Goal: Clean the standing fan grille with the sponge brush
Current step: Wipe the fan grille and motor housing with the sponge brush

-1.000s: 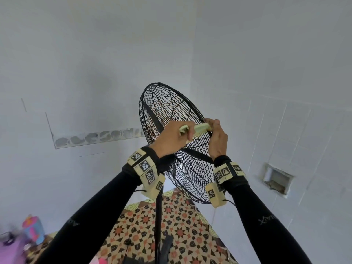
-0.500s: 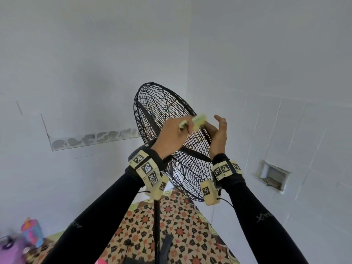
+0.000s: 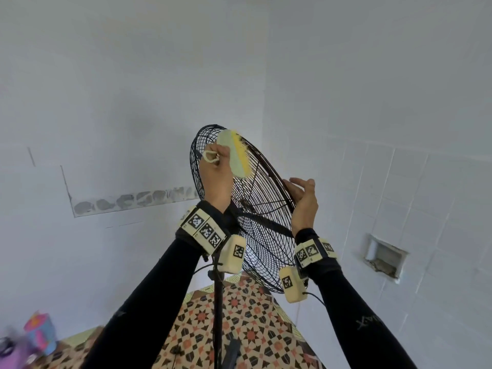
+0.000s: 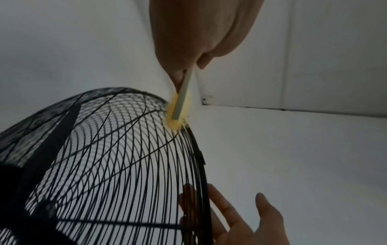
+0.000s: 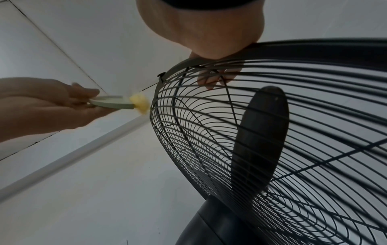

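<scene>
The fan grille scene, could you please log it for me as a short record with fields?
tool: sponge brush, pale green back, yellow sponge
left hand: grips the brush handle
brush contact: sponge against the top rim of the fan grille
right hand: steadies the grille's right rim, thumb on the wires, other fingers stretched out
fan blade: dark, behind the wires
fan pole: upright below the grille
floor: patterned mat
</scene>
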Motion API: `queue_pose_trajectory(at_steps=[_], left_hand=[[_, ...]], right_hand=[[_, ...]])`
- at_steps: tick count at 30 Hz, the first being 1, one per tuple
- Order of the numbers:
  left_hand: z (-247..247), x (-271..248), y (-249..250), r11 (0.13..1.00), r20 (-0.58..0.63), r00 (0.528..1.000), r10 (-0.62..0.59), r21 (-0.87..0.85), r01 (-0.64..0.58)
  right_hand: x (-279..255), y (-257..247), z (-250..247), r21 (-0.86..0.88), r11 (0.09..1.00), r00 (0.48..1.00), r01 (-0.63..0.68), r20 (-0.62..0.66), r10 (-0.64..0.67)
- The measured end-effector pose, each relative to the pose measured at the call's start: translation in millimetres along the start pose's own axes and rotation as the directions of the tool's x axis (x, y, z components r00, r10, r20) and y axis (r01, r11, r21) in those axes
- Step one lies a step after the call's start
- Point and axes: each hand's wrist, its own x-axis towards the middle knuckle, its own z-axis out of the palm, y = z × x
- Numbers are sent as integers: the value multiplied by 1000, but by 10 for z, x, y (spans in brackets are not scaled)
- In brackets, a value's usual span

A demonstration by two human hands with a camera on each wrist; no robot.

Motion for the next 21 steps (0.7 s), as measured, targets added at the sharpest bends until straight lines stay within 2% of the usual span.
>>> queue_pose_trajectory(at_steps=[2,5,6,9,10,14,18,19,21], left_hand=[[39,-70,-69,999,2,999,-32,-10,32],[-24,-163,-183,997,145,989,-20,83,8],[-49,-170,-186,998,186,982,-37,54,27],[-61,-88,-128,978,195,975,-107,-158,139],[-35,-58,-79,976,201,973,-117,-155,150],[22,-237,-16,992,327,938,-112,93,86],[-76,-628,-101,981,529,841,-117,194,14],[-86,-608,-85,984,522,845,-114,178,23],[-88,-456,-17,994,399,913,-91,97,57]], right_hand=[[-11,-9,9,-15,1000,1000,23,-5,-23],[-7,-21,-7,-24,998,998,50,-22,-50],[-5,-23,-14,-23,998,998,56,-23,-56],[-15,-8,8,-29,997,997,75,-16,-75],[-16,2,20,-37,995,996,89,-19,-89],[40,59,19,-71,989,991,128,-39,-131],[108,93,-26,-78,989,990,126,-45,-130],[111,83,-23,-79,990,992,117,-47,-121],[100,62,4,-79,991,993,106,-39,-110]])
